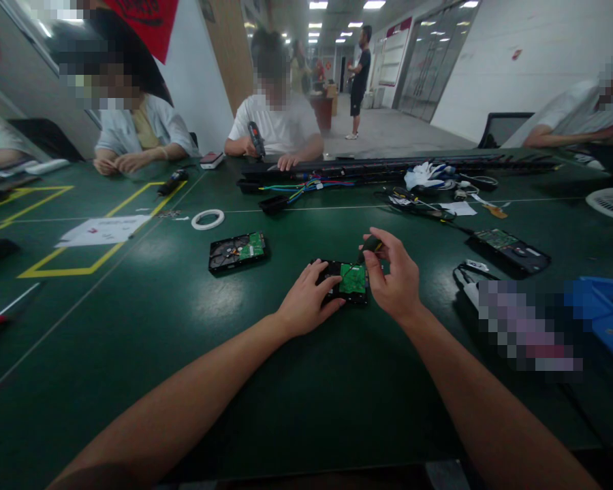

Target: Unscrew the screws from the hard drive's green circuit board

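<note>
A black hard drive with a green circuit board [353, 278] lies on the green table [265, 367] in front of me. My left hand [309, 299] rests on the drive's left part, fingers spread and thumb along its near edge. My right hand [394, 275] is closed round the dark handle of a small screwdriver [371, 246]. The screwdriver slants down to the left over the upper right part of the board; whether its tip touches a screw is too small to tell.
A second hard drive [238, 252] lies to the left, a third [511, 250] to the right. Beyond are a white tape ring [208, 219], cables [306, 189] and white gloves [426, 175]. A blue bin [605, 313] stands right. People sit across the table.
</note>
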### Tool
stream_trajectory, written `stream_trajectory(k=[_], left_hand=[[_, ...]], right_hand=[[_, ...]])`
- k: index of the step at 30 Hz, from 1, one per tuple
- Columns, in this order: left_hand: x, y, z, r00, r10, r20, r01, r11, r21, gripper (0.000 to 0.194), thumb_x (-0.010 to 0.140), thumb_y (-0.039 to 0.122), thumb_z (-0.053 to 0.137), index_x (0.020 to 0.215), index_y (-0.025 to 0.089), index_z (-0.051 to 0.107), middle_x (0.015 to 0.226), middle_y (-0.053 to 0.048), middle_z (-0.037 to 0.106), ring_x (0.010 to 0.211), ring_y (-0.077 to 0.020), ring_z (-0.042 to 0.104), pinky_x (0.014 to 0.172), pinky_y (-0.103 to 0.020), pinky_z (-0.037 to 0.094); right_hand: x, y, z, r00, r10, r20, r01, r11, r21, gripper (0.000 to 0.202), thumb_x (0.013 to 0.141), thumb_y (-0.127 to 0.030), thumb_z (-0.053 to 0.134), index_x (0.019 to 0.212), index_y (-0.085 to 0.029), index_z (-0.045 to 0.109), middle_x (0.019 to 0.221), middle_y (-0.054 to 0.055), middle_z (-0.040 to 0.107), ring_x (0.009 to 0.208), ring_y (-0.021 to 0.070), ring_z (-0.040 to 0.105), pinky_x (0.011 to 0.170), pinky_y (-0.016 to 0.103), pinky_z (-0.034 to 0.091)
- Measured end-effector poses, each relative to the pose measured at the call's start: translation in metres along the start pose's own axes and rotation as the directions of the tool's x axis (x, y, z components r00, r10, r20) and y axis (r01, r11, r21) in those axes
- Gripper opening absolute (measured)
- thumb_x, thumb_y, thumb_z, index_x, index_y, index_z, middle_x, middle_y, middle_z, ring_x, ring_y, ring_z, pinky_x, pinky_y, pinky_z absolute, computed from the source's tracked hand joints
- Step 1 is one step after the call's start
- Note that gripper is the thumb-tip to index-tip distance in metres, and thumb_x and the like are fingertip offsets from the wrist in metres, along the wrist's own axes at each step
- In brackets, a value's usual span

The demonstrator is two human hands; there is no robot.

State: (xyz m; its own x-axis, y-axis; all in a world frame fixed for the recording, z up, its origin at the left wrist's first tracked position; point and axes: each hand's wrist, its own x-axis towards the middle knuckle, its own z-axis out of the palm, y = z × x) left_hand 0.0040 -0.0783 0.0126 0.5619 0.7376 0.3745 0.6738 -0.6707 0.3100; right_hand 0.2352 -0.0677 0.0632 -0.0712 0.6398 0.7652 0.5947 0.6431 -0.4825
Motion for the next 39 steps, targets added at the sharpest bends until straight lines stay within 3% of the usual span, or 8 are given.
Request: stream_trajectory(k=[4,9,22,29,39], left_hand=[[-0.0002,-0.0003,0.0003,1.0,0.0,-0.008,0.0,1.0,-0.007,0.049,0.104,0.047,0.067,0.145,0.023,0.06,0.164,-0.017,0.045,0.162,-0.0407,0.032,0.128,-0.067,0.034],[0.0,-0.0011,0.0006,1.0,0.001,-0.004,-0.001,1.0,-0.016,0.049,0.103,0.046,0.068,0.147,0.025,0.059,0.164,-0.016,0.045,0.162,-0.0401,0.032,0.128,-0.068,0.034],[0.0002,-0.0007,0.0013,1.0,-0.007,-0.003,0.007,1.0,-0.004,0.048,0.103,0.047,0.068,0.146,0.025,0.06,0.165,-0.016,0.045,0.162,-0.0395,0.033,0.128,-0.067,0.035],[0.0001,-0.001,0.0012,1.0,-0.003,-0.003,0.003,1.0,-0.006,0.049,0.103,0.047,0.068,0.146,0.025,0.059,0.164,-0.016,0.046,0.162,-0.0401,0.033,0.129,-0.067,0.034],[0.0001,0.0028,-0.0018,1.0,-0.018,-0.006,0.018,1.0,-0.002,0.047,0.103,0.048,0.068,0.144,0.024,0.061,0.163,-0.016,0.047,0.161,-0.0403,0.034,0.129,-0.066,0.034]], right_hand=[[0.0012,-0.0021,-0.0001,0.999,-0.031,-0.011,0.031,0.999,-0.009,0.045,0.105,-0.028,0.056,0.15,-0.036,0.055,0.137,0.009,0.065,0.121,0.0275,0.068,0.093,0.048,0.066],[0.0038,-0.0032,-0.0022,0.998,-0.049,-0.035,0.047,0.998,-0.046,0.044,0.1,-0.032,0.069,0.143,-0.036,0.059,0.124,0.008,0.066,0.105,0.025,0.07,0.087,0.045,0.067],[-0.0014,0.0018,0.0026,0.999,0.038,-0.003,-0.038,0.998,0.044,0.051,0.104,-0.023,0.056,0.153,-0.033,0.05,0.141,0.01,0.068,0.114,0.0258,0.075,0.099,0.05,0.066],[-0.0003,0.0015,0.0009,0.999,-0.027,-0.026,0.027,1.0,-0.015,0.051,0.1,-0.028,0.068,0.149,-0.037,0.055,0.133,0.007,0.068,0.107,0.0244,0.073,0.085,0.043,0.07],[-0.0025,0.0038,0.0041,0.998,0.047,0.052,-0.053,0.991,0.125,0.051,0.105,-0.023,0.055,0.153,-0.034,0.044,0.141,0.008,0.069,0.11,0.0238,0.079,0.102,0.049,0.066]])
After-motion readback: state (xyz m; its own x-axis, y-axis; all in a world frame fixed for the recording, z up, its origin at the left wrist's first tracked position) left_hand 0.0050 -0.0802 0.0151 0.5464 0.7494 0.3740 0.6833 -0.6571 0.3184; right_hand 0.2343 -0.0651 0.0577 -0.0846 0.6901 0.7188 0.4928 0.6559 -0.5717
